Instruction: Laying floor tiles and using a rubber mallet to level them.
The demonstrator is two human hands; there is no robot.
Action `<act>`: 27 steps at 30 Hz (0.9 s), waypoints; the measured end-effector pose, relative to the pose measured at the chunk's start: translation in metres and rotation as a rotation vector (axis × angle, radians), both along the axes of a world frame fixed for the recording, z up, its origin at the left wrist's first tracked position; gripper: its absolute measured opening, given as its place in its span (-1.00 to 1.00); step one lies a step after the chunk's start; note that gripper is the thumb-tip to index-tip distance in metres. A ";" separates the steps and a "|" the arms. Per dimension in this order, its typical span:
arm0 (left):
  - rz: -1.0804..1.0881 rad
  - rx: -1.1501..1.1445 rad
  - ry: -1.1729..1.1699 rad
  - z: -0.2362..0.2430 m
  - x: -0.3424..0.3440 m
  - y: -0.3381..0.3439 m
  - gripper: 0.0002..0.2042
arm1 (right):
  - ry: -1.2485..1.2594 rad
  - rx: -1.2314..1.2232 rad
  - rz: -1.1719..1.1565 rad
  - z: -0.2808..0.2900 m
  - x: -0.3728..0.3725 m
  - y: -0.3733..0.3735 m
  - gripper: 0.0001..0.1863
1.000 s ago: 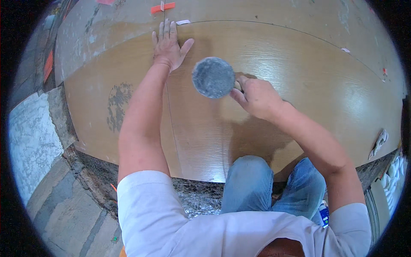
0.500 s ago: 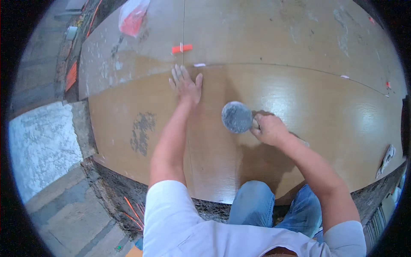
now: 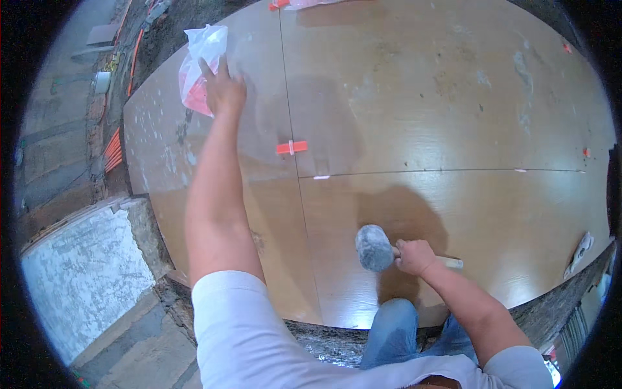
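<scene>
My left hand stretches far forward over the tiles, fingers apart, at a translucent plastic bag with pinkish-red contents. Its fingertips overlap the bag's right side; whether they press on it I cannot tell. In my right hand is a mallet with a grey, dusty round head, gripped by its pale handle close to the head. It is held low over the glossy brown tile in front of my knees. A red wedge with a white clip sits across the joint between two tiles.
Small white clips stick up along the cross joint. Another red wedge lies at the right. A whitish cloth-like item rests near the right edge. Orange strips and a white-smeared slab are off the tiles at left.
My left hand has left the tile beside the joint and reached forward to the bag. The mallet in my right hand has come nearer to my knees. The view has shifted forward.
</scene>
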State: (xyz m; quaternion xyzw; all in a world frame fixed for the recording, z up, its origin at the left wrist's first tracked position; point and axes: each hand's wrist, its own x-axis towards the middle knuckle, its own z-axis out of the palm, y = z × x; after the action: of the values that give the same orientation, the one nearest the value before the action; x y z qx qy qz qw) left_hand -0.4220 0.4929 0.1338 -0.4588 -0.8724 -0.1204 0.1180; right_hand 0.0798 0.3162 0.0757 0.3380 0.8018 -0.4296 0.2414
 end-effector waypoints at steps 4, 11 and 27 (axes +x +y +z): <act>0.115 -0.315 -0.147 0.021 -0.044 0.045 -0.53 | -0.087 -0.038 0.063 0.000 -0.006 0.002 -0.68; -0.094 -0.163 -0.090 0.002 -0.077 -0.003 -0.61 | -0.065 -0.030 0.090 -0.004 -0.002 0.001 -0.65; -0.005 -0.400 0.046 0.047 0.006 -0.277 -0.68 | -0.025 0.028 0.041 -0.002 -0.007 -0.003 -0.69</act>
State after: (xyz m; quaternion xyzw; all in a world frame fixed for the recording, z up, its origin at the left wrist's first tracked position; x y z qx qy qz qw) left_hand -0.4163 0.2158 0.1806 -0.4779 -0.8749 0.0655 0.0443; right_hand 0.0727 0.3134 0.0737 0.3300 0.8114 -0.4092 0.2555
